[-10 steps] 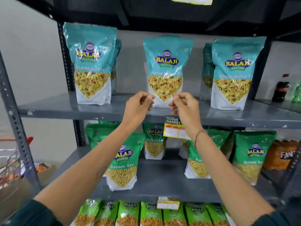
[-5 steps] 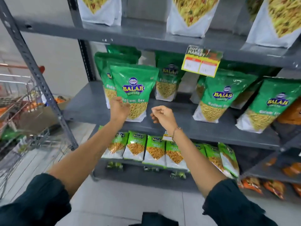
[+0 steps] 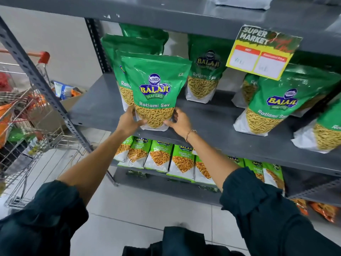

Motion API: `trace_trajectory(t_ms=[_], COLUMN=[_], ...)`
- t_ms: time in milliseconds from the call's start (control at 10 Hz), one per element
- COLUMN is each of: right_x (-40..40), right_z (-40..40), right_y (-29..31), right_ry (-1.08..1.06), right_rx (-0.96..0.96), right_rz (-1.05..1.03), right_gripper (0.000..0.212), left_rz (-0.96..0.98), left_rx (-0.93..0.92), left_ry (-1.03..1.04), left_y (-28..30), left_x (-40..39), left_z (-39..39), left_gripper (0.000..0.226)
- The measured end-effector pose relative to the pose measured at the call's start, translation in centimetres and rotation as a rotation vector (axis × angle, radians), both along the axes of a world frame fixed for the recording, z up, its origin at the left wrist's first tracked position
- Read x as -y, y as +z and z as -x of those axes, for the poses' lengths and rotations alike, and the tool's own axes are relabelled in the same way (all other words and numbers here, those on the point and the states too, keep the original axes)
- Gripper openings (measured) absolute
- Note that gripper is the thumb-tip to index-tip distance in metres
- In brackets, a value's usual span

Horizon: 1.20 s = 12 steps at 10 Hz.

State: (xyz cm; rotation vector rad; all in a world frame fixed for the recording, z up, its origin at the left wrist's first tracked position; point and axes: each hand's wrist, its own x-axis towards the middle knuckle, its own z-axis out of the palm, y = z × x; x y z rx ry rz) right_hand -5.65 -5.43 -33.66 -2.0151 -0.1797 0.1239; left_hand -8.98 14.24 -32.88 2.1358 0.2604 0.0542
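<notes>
A green Ratlami Sev pouch [image 3: 154, 89] stands upright at the front of the grey middle shelf [image 3: 217, 124]. My left hand [image 3: 129, 121] holds its lower left corner, thumb across the front. On the other side my right hand [image 3: 180, 121] grips the lower right corner, fingers curled round the edge. More of the same green pouches [image 3: 127, 47] stand right behind it.
Other Ratlami Sev pouches [image 3: 203, 69] [image 3: 276, 104] stand along the shelf to the right. A yellow price tag [image 3: 262, 52] hangs from the shelf above. Smaller green packets [image 3: 158, 157] line the shelf below. A loaded wire shopping cart [image 3: 24, 115] stands at the left beside the rack's upright [image 3: 44, 85].
My view dropped from the upper shelf to the middle one. Both hands came down from the teal pouch, hung curled and empty, then closed round the bottom corners of the green pouch.
</notes>
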Motion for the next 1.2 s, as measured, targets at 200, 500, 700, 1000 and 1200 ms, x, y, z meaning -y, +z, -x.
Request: trace_trajectory(t_ms=[200, 500, 700, 1000, 1200], right_x=[2.9, 12.3, 14.1, 14.3, 14.3], right_z=[0.1, -2.3, -3.4, -3.3, -2.5], right_y=[-1.0, -0.1, -0.7, -1.3, -0.3], right_ry=[-0.096, -0.272, -0.302, -0.276, -0.188], right_rx=[0.027, 0.102, 0.104, 0.071, 0.040], right_rz=[-0.231, -0.218, -0.183, -0.131, -0.080], right_gripper=[0.047, 0.040, 0.042, 0.042, 0.050], left_rz=[0.048, 0.042, 0.076, 0.148, 0.023], left_rx=[0.105, 0.084, 0.064, -0.013, -0.019], left_ry=[0.051, -0.122, -0.138, -0.159, -0.213], left_y=[-0.2, 0.4, -0.5, -0.9, 0.5], left_x=[3.0, 11.9, 13.8, 13.7, 13.8], left_z=[-0.3, -6.1, -8.1, -8.2, -6.6], left_gripper=[0.068, 0.061, 0.059, 0.060, 0.073])
